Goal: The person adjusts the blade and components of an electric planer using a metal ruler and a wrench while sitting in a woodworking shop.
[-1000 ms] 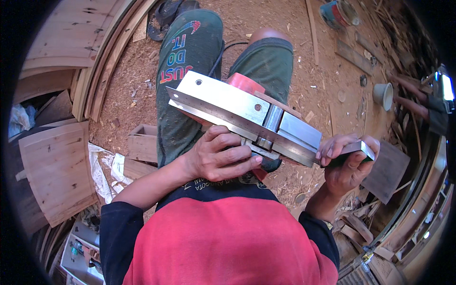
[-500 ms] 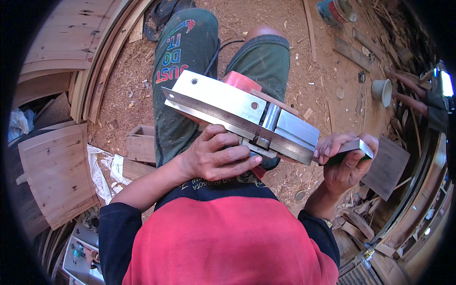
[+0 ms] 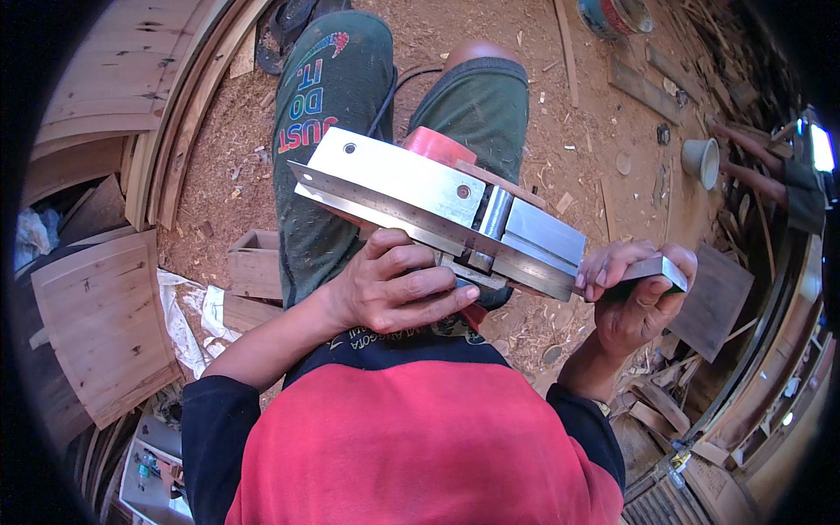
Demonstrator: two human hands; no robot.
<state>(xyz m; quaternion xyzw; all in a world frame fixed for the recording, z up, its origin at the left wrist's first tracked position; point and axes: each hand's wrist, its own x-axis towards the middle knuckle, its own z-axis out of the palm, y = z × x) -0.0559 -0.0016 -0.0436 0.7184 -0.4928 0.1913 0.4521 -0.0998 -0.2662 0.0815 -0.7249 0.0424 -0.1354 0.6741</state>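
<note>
An electric planer [image 3: 411, 179] with a red body lies upside down across my thighs, its shiny metal sole and cutter drum facing up. The thin steel blade of a try square [image 3: 385, 210], marked like a ruler, stands on edge along the sole. My left hand [image 3: 398, 284] is closed, fingers curled against the planer's near side; its thumb tip is hidden behind the blade. My right hand [image 3: 643, 289] is closed round the square's thick metal stock [image 3: 661, 269], fingertips by the blade's right end. The joint between stock and blade is hidden by the fingers.
Wood shavings cover the ground. A wooden box [image 3: 255, 262] and a curved wooden panel [image 3: 101, 328] are at left. A white bucket [image 3: 700, 164], a paint pail [image 3: 617, 16] and scrap boards [image 3: 646, 89] lie at right. Another person's legs [image 3: 757, 171] show at far right.
The view has shifted slightly, and the planer and my legs appear a little further left. Both hands keep their hold, and the blade still rests along the sole.
</note>
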